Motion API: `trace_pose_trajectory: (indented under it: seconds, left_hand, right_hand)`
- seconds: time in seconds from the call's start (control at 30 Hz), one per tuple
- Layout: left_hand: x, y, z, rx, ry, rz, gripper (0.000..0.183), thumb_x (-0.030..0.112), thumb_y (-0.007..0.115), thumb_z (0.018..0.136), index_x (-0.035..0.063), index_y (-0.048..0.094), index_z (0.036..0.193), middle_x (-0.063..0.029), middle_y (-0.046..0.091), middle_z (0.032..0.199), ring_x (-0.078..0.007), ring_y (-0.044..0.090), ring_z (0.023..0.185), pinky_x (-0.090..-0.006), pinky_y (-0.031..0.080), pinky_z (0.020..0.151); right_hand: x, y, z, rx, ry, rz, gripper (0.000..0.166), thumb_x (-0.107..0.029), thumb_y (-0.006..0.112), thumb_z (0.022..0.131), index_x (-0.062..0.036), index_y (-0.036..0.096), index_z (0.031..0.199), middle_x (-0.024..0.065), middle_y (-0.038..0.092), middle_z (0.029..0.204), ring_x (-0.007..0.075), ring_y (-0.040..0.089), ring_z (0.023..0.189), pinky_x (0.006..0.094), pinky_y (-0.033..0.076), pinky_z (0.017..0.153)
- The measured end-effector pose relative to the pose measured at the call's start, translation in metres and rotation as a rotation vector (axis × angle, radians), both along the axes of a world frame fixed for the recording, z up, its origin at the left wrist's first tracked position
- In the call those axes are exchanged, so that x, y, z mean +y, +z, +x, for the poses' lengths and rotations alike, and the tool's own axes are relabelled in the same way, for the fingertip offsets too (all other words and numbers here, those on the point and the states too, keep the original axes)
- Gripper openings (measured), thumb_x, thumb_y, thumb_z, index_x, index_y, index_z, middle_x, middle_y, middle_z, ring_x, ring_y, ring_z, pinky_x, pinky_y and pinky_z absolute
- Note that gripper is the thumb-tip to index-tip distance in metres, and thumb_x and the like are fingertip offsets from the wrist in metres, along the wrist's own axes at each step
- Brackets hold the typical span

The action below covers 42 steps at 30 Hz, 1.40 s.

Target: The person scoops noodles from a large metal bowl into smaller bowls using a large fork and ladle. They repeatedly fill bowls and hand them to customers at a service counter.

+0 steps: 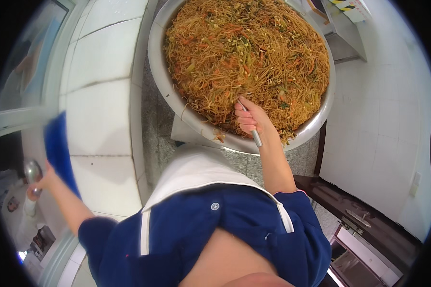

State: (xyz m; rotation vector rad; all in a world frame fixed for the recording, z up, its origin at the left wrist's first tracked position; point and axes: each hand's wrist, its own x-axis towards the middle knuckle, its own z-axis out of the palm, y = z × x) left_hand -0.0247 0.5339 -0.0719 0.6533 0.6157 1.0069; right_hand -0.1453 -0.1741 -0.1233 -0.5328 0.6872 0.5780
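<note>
A large round metal basin (158, 62) holds a heap of stir-fried noodles (244, 61) with carrot shreds, greens and bean sprouts. At the basin's near side my right hand (250, 116) grips the metal handle (257, 138) of a utensil; its working end is hidden in or behind the noodles. My left arm reaches out to the far left, through a window opening. There my left hand (45, 177) is small and blurred beside a shiny rounded metal utensil (33, 171); whether it holds this cannot be told.
A white tiled ledge (100, 122) runs along the left, with a blue panel (61, 150) by the window frame (25, 114). Beyond the opening is a person in white (28, 219). Stray noodles lie on the basin's rim. A dark door frame (359, 208) and tiled wall (373, 118) stand at right.
</note>
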Motion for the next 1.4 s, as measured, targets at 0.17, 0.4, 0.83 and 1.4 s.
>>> trace_pose_trajectory:
  seconds: [0.17, 0.4, 0.83, 1.4]
  left_hand:
    - [0.102, 0.007, -0.014, 0.240, -0.209, -0.170, 0.066, 0.030, 0.060, 0.063, 0.0103, 0.045, 0.123, -0.0130, 0.047, 0.122, -0.0351, 0.044, 0.115, -0.0539, 0.038, 0.095]
    - [0.031, 0.004, -0.030, 0.112, -0.103, 0.109, 0.053, 0.016, 0.056, 0.066, 0.0012, 0.048, 0.116, -0.0208, 0.048, 0.116, -0.0398, 0.050, 0.103, -0.0554, 0.049, 0.081]
    - [-0.040, -0.018, -0.020, -0.041, -0.372, 0.000, 0.048, 0.000, 0.040, 0.075, -0.0172, 0.034, 0.120, -0.0308, 0.042, 0.119, -0.0475, 0.045, 0.110, -0.0586, 0.043, 0.091]
    - [-0.122, -0.009, 0.000, 0.072, -0.541, -0.048, 0.051, 0.002, 0.037, 0.084, -0.0135, 0.021, 0.129, -0.0290, 0.031, 0.131, -0.0433, 0.034, 0.121, -0.0543, 0.035, 0.101]
  right_hand:
    - [-0.006, 0.035, -0.004, -0.101, -0.059, -0.097, 0.035, -0.033, 0.037, 0.096, -0.0098, 0.043, 0.071, -0.0065, 0.029, 0.044, 0.0032, 0.021, 0.029, 0.0188, 0.017, 0.022]
    - [-0.040, 0.115, 0.015, -0.220, -0.121, -0.412, 0.034, -0.033, 0.038, 0.095, -0.0096, 0.045, 0.071, -0.0059, 0.031, 0.045, 0.0036, 0.024, 0.029, 0.0190, 0.017, 0.022]
    - [-0.099, 0.212, 0.052, -0.309, 0.132, -1.504, 0.037, -0.041, 0.043, 0.091, -0.0101, 0.043, 0.071, -0.0063, 0.026, 0.045, 0.0057, 0.022, 0.031, 0.0246, 0.019, 0.028]
    - [-0.154, 0.200, 0.021, 0.236, 0.852, -1.496, 0.040, -0.033, 0.037, 0.093, -0.0051, 0.042, 0.064, -0.0014, 0.036, 0.048, 0.0108, 0.034, 0.034, 0.0296, 0.029, 0.031]
